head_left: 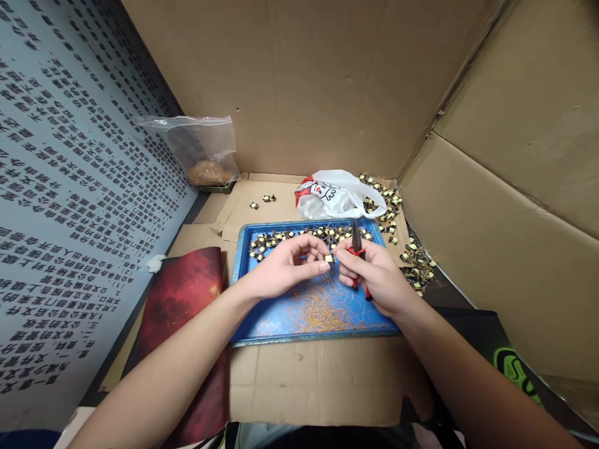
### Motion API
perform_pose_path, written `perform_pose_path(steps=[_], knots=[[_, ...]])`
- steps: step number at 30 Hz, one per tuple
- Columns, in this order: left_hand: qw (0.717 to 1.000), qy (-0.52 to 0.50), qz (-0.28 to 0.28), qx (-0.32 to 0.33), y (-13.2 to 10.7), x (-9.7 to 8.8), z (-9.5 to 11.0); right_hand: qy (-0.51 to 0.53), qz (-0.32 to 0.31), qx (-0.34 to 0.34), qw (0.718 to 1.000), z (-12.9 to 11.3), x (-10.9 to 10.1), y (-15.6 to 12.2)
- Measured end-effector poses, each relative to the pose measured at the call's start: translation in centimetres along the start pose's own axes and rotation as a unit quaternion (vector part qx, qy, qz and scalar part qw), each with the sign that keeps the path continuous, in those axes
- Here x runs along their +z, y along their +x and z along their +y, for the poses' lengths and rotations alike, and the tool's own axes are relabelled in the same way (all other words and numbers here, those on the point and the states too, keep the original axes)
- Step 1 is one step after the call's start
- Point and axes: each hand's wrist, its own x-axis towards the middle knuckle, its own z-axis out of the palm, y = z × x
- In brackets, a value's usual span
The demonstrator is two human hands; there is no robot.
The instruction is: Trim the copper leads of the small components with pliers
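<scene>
Between the thumb and fingers of my left hand [292, 265] is a small transformer [329, 258] with a yellow-wrapped middle and dark ends. My right hand [374, 271] is wrapped round red-handled pliers [357, 246], whose dark jaws point away from me. Its thumb and forefinger come close to the transformer's right side; whether they pinch one of its wires is too small to tell. Both hands are above a blue tray [269, 340]. Many like transformers [276, 238] lie along the tray's far side, and loose copper-coloured wire clippings [322, 312] are heaped nearer me.
Behind the tray sits a white plastic bag [341, 196], with more transformers [418, 262] piled to the right. A clear bag [210, 156] stands at the back left. A red patterned mat [187, 312] lies left of the tray. Cardboard walls [299, 81] rise behind and at right.
</scene>
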Motion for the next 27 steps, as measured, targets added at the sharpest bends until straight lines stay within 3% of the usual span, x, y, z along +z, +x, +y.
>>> perform_pose_path(steps=[8,16,27], knots=[[0.994,0.075,-0.069,0.035,-0.13,0.03,0.37,0.0,-0.03,0.012,0.999,-0.12,0.22,-0.13],[0.99,0.093,-0.093,0.055,-0.09,0.08,0.32,-0.005,-0.022,0.001,1.0,-0.33,0.32,-0.34],[0.971,0.181,-0.001,0.155,-0.03,0.12,0.29,-0.01,-0.026,-0.024,0.999,0.26,-0.13,-0.06]])
